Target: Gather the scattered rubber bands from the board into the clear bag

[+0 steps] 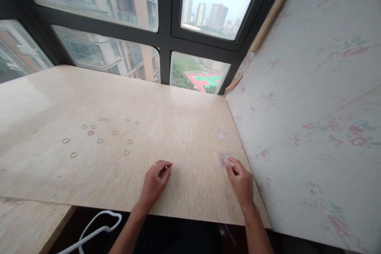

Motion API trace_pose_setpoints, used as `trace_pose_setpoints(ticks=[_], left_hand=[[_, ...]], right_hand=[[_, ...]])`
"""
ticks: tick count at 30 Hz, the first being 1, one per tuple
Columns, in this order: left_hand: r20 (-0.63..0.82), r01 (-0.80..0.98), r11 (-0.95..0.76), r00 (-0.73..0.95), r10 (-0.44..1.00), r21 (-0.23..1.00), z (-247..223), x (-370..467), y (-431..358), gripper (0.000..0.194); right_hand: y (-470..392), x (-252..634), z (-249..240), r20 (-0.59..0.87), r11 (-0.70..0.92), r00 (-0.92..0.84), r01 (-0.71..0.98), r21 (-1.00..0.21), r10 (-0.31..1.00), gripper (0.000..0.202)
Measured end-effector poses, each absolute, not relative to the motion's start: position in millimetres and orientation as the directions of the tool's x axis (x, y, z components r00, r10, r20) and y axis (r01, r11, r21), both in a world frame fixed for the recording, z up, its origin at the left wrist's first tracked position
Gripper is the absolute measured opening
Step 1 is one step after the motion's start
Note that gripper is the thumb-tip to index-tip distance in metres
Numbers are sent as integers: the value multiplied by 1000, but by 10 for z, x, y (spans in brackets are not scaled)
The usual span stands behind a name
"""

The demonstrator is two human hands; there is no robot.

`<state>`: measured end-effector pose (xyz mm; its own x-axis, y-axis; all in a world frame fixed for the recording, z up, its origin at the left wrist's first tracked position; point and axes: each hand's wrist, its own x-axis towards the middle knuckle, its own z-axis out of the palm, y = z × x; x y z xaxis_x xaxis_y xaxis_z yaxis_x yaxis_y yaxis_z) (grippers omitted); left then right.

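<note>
My left hand [158, 176] rests on the stone sill [184, 127], its fingers curled and pressed together; what they hold, if anything, is too small to tell. Over a small clear box [222, 159] at the right is my right hand [240, 180], thumb and forefinger close together at its edge. Small reddish items show inside the box, and anything between those fingertips cannot be made out. Just beyond lies a clear lid-like piece [220, 135]. Several thin rings are scattered on the left, among them a red ring [91, 133] and a dark ring [66, 140].
A dark-framed window [166, 27] stands behind the sill. The floral wall [309, 127] borders the right side, close to my right hand. Below the sill's front edge, at the lower left, is a white looped object [104, 228].
</note>
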<state>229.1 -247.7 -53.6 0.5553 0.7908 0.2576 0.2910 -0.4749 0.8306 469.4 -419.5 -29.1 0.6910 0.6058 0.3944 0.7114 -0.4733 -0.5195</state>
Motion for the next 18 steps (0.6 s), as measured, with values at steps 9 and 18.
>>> trace_pose_setpoints(ticks=[9, 18], left_hand=[[205, 243, -412, 587, 783, 878, -505, 2221, -2423, 15], [243, 388, -350, 299, 923, 853, -352, 1641, -1640, 19]], right_hand=[[-4275, 4407, -543, 346, -288, 593, 721, -630, 727, 35], [-4298, 4479, -677, 307, -288, 531, 763, -579, 790, 42]])
